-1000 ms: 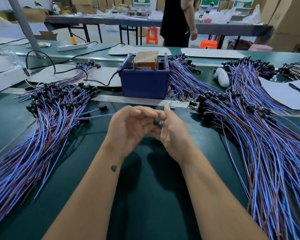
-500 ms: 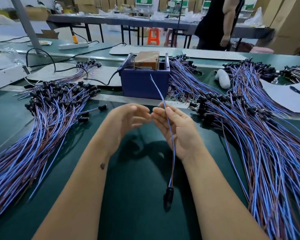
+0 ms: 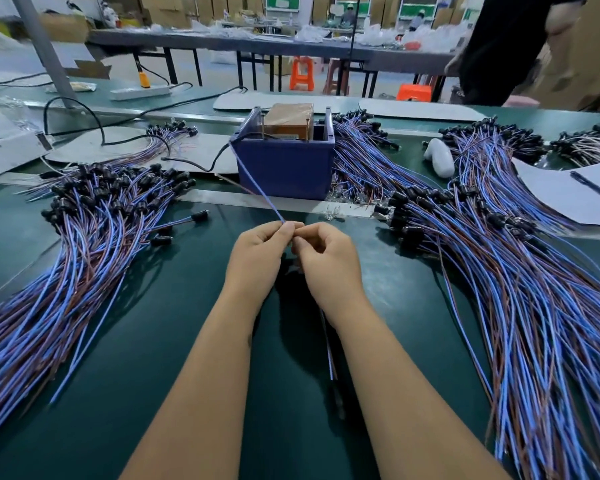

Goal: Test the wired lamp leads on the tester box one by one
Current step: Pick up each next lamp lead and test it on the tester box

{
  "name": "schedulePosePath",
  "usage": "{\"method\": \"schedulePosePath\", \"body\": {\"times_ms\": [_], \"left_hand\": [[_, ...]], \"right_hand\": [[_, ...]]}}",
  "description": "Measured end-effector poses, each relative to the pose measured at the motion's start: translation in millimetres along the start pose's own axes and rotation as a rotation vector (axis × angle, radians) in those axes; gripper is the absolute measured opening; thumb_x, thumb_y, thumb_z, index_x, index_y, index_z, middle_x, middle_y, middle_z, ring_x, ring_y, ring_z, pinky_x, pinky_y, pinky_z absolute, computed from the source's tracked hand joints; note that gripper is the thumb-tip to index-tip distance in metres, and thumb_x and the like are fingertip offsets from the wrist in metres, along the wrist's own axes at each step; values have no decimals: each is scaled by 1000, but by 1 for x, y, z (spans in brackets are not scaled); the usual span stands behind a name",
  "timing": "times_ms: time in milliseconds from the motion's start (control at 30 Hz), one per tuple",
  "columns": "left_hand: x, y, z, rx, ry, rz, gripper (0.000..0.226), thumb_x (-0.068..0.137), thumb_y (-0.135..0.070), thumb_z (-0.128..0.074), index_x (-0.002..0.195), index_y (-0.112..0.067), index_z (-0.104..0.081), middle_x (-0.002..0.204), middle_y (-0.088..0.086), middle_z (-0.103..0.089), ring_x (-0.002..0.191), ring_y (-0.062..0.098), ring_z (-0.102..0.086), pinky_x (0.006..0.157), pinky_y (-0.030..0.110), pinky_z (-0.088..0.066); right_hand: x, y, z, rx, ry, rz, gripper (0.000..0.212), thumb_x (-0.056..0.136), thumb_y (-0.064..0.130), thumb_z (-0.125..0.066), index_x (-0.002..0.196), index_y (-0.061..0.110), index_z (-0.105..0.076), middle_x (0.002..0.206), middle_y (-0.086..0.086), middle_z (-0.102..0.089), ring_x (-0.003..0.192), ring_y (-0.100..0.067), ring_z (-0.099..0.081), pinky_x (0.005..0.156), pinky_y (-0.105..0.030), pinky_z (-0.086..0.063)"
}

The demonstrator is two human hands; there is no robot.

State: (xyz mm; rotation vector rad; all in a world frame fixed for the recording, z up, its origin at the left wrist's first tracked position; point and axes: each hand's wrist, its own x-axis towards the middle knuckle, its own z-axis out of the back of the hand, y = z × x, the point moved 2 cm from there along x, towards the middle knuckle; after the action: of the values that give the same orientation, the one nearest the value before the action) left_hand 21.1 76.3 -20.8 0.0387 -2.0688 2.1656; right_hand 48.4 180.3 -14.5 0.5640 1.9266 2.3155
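One thin blue-and-brown lamp lead (image 3: 257,183) is pinched at its middle by the left hand (image 3: 255,258) and right hand (image 3: 329,261), near the far blue plastic tester box (image 3: 284,168); contact there is probably needed next

We see one lead (image 3: 257,188), blue and brown wires, running taut from the bench centre toward 11 o'clock up to the box (image 3: 284,168); its other run (image 3: 329,355) hangs toward 6 o'clock. The box is dark blue, open-topped, upright at 12 o'clock, with a brown block inside. Piles of leads with black lamp ends lie at 9 o'clock (image 3: 84,237) and 3 o'clock (image 3: 499,271).
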Motion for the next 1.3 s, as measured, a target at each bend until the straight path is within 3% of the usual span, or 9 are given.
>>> {"method": "schedulePosePath", "body": {"times_ms": [100, 233, 300, 367, 467, 633, 933, 1300], "left_hand": [[0, -1, 1, 43, -1, -31, 26, 100, -23, -53, 88, -23, -77, 91, -3, -76, 96, 16, -69, 87, 34, -52], [4, -3, 9, -1, -101, -36, 27, 104, -21, -44, 90, -19, -68, 74, -2, -75, 73, 13, -71, 84, 32, -51], [5, -2, 12, -14, -118, -42, 27, 105, -22, -42, 92, -19, -65, 53, -3, -64, 50, 13, -61, 66, 32, -53], [7, 0, 14, 20, -132, -52, 28, 105, -26, -42, 91, -23, -66, 44, -8, -47, 41, 10, -45, 51, 29, -46], [9, 2, 15, 110, -153, -50, 29, 102, -30, -42, 88, -28, -67, 45, -13, -37, 44, 7, -35, 51, 28, -36], [7, -1, 12, 124, -183, 18, 35, 78, -25, -36, 89, -26, -69, 45, -13, -34, 42, 8, -30, 51, 29, -29], [9, -2, 17, 201, -167, -54, 41, 98, -13, -40, 126, -32, -64, 47, -15, -31, 42, 6, -27, 40, 15, -27], [11, 2, 20, 210, -220, -55, 38, 100, -15, -40, 128, -26, -62, 46, -16, -37, 42, 5, -30, 40, 15, -29]], "right_hand": [[-1, -1, 4, -10, -48, -5, 23, 91, 4, -60, 78, 22, -63, 70, 10, -62, 58, 4, -52, 59, -12, -43], [0, -3, 10, 114, -148, -101, 17, 95, 9, -54, 84, 21, -59, 75, 1, -64, 65, -13, -58, 70, -34, -51], [1, -2, 14, 196, -190, -137, 15, 96, 10, -52, 86, 20, -57, 69, 1, -63, 57, -11, -56, 63, -31, -51], [1, -1, 16, 235, -193, -149, 13, 97, 11, -51, 88, 20, -57, 64, 1, -63, 50, -8, -54, 55, -25, -48], [0, 0, 16, 220, -168, -141, 11, 98, 14, -50, 92, 22, -57, 60, 2, -63, 48, -8, -53, 51, -22, -45], [0, -1, 17, 222, -166, -133, 10, 99, 15, -49, 96, 21, -56, 59, 3, -63, 54, -10, -54, 50, -19, -44], [3, -3, 17, 263, -186, -170, 12, 98, 12, -48, 93, 21, -54, 54, 6, -63, 49, -7, -54, 47, -17, -44], [2, -2, 17, 260, -168, -163, 12, 97, 10, -49, 94, 19, -57, 55, 6, -62, 48, -6, -54, 47, -17, -44]]}}
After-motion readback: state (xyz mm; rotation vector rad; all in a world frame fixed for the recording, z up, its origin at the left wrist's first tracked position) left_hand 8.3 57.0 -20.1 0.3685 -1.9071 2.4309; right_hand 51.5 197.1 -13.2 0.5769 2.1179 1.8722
